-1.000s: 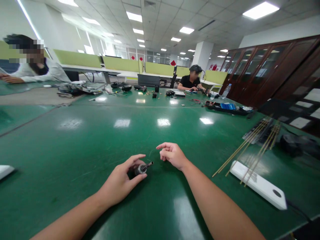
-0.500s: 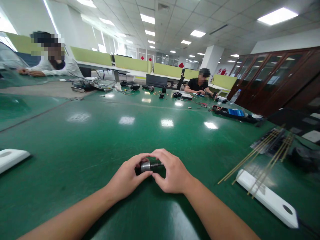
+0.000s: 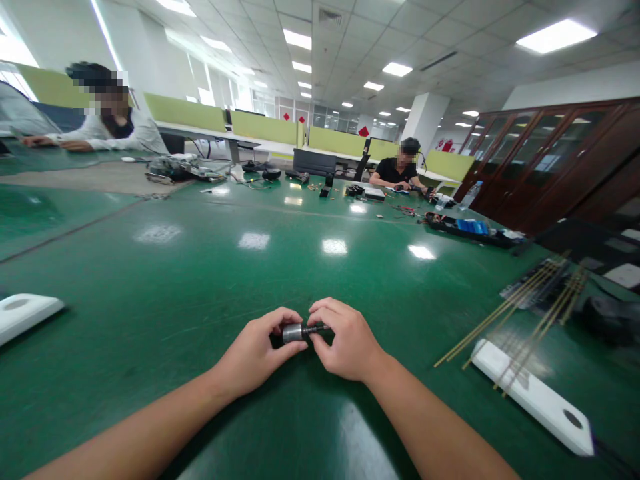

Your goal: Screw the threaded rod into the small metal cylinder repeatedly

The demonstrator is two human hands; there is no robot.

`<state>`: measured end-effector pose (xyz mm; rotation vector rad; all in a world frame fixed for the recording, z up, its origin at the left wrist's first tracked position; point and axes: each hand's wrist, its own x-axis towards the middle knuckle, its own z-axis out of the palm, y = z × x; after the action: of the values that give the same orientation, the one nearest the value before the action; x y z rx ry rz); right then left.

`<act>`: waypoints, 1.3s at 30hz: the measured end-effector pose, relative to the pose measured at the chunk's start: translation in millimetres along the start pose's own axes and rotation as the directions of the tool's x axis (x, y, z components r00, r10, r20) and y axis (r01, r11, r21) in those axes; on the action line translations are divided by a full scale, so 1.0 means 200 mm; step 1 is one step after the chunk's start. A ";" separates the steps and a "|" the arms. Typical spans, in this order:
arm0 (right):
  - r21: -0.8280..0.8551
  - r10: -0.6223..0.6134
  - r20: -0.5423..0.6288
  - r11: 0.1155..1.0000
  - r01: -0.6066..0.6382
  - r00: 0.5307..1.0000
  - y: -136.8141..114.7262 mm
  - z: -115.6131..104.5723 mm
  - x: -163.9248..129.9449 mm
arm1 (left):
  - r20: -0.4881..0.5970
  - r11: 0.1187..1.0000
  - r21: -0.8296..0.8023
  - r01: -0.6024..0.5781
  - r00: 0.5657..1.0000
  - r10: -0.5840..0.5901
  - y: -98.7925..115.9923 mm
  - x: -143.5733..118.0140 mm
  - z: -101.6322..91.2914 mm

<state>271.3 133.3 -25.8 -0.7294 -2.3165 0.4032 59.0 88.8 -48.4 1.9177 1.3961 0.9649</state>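
Observation:
Low in the middle of the head view, a short silver metal cylinder with a thin, dark, ridged shaft [image 3: 293,333] lies sideways between my hands. My left hand [image 3: 255,350] curls its fingers and thumb around the cylinder end. The thumb lies along the near side and the fingers along the far side. From the right, my right hand [image 3: 347,343] closes thumb and fingertips on the shaft, whose tip is partly covered by the fingers. A narrow gap separates the fingertips of the two hands. Both hands are just above or resting on the green tabletop [image 3: 210,287]; which, I cannot tell.
White flat devices lie at the left edge [image 3: 30,313] and right [image 3: 535,397]. Thin brass-coloured rods [image 3: 505,310] cross over the right one. Farther back are a black tray with blue items [image 3: 470,227], a bottle [image 3: 471,195] and cables. Two people sit across the table.
My right hand's fingertips have drawn away from the left hand's and closed on the shaft, so more of it shows. The left hand still holds the cylinder.

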 end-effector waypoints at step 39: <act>0.090 -0.012 0.068 0.996 0.006 0.998 0.03 -0.01 -0.01 | -0.051 0.989 0.081 -0.126 0.990 0.130 -0.02 -0.02 -0.01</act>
<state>276.4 137.4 -29.6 -0.6703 -2.3475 0.5325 55.3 86.8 -51.1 2.0736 1.3737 1.0454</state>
